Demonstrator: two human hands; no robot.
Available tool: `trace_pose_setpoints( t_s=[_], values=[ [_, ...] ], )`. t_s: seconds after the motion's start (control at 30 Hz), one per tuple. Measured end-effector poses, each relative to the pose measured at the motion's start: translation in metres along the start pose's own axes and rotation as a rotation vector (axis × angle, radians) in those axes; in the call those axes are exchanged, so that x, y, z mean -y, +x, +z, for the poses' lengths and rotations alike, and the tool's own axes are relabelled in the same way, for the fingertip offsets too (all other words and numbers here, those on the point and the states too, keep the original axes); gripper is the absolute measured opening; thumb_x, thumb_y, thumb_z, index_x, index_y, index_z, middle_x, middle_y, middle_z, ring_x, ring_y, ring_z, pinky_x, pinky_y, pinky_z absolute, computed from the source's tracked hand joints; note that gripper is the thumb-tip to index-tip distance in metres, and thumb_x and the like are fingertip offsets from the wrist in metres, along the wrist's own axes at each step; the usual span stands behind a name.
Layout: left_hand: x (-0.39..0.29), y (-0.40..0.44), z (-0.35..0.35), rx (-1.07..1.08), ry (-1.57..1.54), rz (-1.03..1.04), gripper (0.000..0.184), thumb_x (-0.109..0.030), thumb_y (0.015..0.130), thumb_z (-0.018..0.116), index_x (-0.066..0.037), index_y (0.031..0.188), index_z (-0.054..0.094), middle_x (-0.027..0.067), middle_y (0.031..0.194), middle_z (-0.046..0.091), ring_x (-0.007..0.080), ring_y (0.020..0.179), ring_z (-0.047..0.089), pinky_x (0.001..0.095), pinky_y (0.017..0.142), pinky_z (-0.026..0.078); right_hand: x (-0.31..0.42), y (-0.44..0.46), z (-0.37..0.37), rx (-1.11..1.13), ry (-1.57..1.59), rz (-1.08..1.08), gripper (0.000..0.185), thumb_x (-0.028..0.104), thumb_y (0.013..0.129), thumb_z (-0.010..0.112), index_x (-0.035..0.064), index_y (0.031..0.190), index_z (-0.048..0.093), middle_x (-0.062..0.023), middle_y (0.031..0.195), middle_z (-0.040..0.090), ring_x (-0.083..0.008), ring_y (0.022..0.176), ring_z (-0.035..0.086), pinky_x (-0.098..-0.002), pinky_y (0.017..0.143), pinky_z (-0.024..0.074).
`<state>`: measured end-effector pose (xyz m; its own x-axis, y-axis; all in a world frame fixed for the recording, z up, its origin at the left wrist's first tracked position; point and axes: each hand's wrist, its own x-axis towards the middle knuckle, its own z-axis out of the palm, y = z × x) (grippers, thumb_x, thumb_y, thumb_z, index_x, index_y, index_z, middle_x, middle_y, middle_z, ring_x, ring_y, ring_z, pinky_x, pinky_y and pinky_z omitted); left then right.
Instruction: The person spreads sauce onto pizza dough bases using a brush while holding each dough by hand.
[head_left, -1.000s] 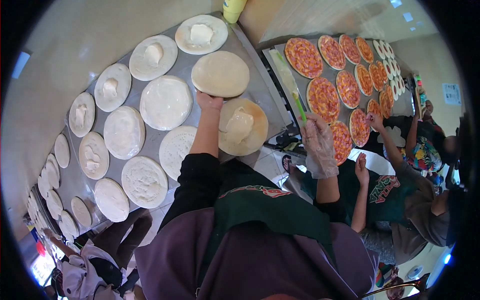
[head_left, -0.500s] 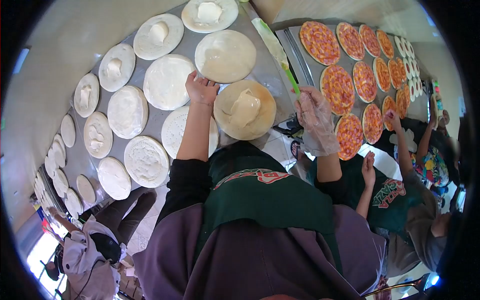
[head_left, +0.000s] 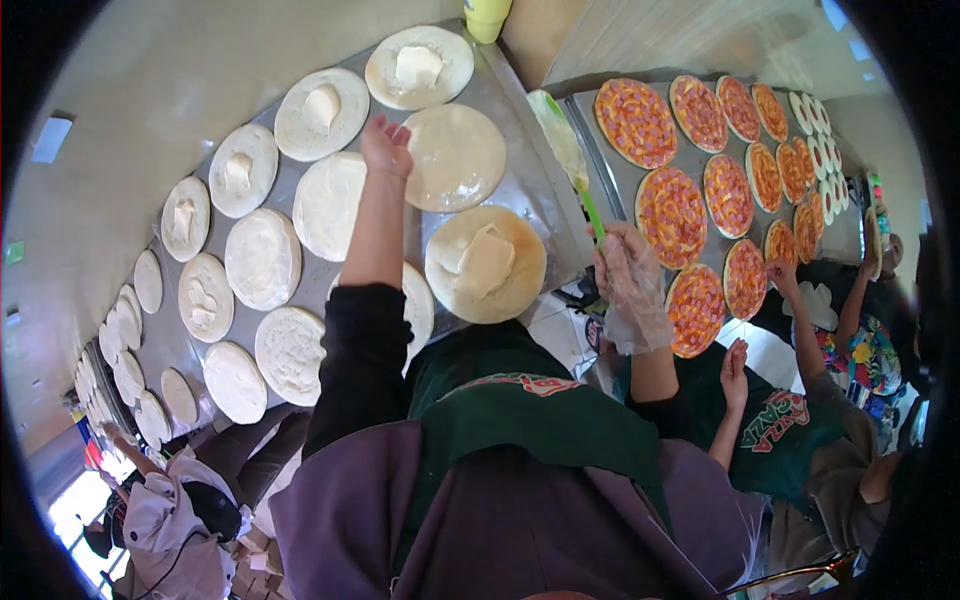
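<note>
Behind sleeve, glove and frame edge
The left forearm [head_left: 371, 235] covers part of one white base [head_left: 322, 205], and the sleeve [head_left: 362, 335] much of the pricked base [head_left: 418, 312]; whether the left hand [head_left: 387, 148] touches the glossy base [head_left: 457, 158] cannot be told. The gloved right hand [head_left: 632, 282] hides the spatula [head_left: 567, 150]'s lower end. The top edge cuts the yellow cup [head_left: 488, 18], the bottom edge a pale-jacketed person [head_left: 180, 520]. The far-right discs [head_left: 824, 158] show toppings too small to tell.
</note>
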<state>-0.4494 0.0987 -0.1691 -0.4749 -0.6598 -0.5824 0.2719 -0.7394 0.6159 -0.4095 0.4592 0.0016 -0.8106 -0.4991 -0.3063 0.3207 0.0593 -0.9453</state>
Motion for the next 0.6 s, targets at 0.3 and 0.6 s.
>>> trace_pose_setpoints(
  t_s=[0.3, 0.6],
  values=[
    [-0.039, 0.050, 0.065, -0.150, 0.268, -0.181, 0.040, -0.035, 0.080, 0.053, -0.019, 0.116, 0.049, 0.0090, 0.099, 0.046, 0.0207, 0.080, 0.042, 0.0373, 0.068, 0.032, -0.001, -0.005, -0.030, -0.075, 0.022, 0.030, 0.022, 0.020, 0.097, 0.045, 0.0022, 0.107, 0.055, 0.0057, 0.064, 0.042, 0.0000, 0.052, 0.037, -0.0130, 0.045, 0.0292],
    [-0.025, 0.078, 0.088, -0.042, 0.177, -0.186, 0.044, -0.029, 0.083, 0.054, -0.008, 0.121, 0.047, 0.0127, 0.115, 0.053, 0.0263, 0.106, 0.052, 0.0445, 0.088, 0.042, -0.010, 0.002, -0.043, -0.107, 0.059, 0.041, 0.022, 0.021, 0.097, 0.046, 0.0038, 0.106, 0.055, 0.0056, 0.067, 0.045, 0.0000, 0.052, 0.037, -0.0133, 0.046, 0.0305]
  ],
)
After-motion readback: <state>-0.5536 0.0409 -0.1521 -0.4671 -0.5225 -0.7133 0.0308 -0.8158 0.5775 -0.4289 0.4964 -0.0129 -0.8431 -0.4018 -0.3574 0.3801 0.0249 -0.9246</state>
